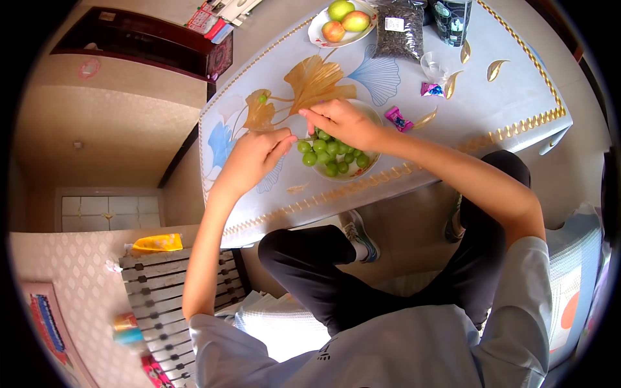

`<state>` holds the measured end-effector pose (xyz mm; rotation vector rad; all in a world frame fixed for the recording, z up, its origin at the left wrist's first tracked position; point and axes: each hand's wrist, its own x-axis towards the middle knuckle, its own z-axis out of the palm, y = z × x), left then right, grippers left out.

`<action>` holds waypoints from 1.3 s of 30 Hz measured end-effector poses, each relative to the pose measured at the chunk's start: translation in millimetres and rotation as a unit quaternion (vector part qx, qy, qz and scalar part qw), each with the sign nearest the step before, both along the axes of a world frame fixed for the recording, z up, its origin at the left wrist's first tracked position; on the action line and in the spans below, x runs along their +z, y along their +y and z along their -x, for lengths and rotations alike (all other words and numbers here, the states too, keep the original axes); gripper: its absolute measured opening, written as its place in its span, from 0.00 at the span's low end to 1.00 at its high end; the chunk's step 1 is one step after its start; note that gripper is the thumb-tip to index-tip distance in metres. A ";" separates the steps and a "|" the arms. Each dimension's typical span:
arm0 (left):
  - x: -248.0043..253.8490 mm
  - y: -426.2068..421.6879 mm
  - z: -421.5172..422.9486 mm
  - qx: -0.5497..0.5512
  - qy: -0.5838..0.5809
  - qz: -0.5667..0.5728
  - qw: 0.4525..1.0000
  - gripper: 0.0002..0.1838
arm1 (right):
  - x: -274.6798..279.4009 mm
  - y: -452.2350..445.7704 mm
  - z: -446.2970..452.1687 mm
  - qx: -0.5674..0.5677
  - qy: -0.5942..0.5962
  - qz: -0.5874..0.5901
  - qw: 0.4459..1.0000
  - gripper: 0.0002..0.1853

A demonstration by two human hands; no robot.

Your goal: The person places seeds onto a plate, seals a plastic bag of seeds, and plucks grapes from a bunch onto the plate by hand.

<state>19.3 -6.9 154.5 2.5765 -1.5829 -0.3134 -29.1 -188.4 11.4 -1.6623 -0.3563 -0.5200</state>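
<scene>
A bunch of green grapes (332, 150) lies in a white plate (369, 114) on the table. At its left side my left hand (257, 155) is closed, thumb and finger pinched at what looks like the thin green stem of the bunch. My right hand (346, 123) reaches over the plate and covers part of the grapes. Its thumb and index finger are pressed together above the left hand's fingertips; whatever is between them is too small to tell. One loose grape (262, 99) sits on the tablecloth beyond my left hand.
A plate of fruit (315, 33), a bag of dark seeds (399, 40), a dark patterned tumbler (451, 22) and a clear cup (433, 67) stand at the table's far side. Wrapped candies (399, 119) lie right of the grapes. The patterned tablecloth (511, 97) overhangs near my knees.
</scene>
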 end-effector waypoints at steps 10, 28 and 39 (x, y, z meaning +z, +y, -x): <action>-99.7 3.6 15.4 0.271 0.184 0.415 0.849 0.13 | -4.2 6.9 -5.1 -0.092 0.086 -0.071 0.989 0.26; -146.6 -18.9 34.9 0.242 0.222 0.520 0.789 0.17 | 3.0 -6.7 -10.3 -0.103 0.247 -0.153 0.951 0.26; -160.7 -28.8 33.1 0.275 0.287 0.618 0.678 0.21 | 3.3 2.0 2.7 0.008 0.052 0.203 0.978 0.15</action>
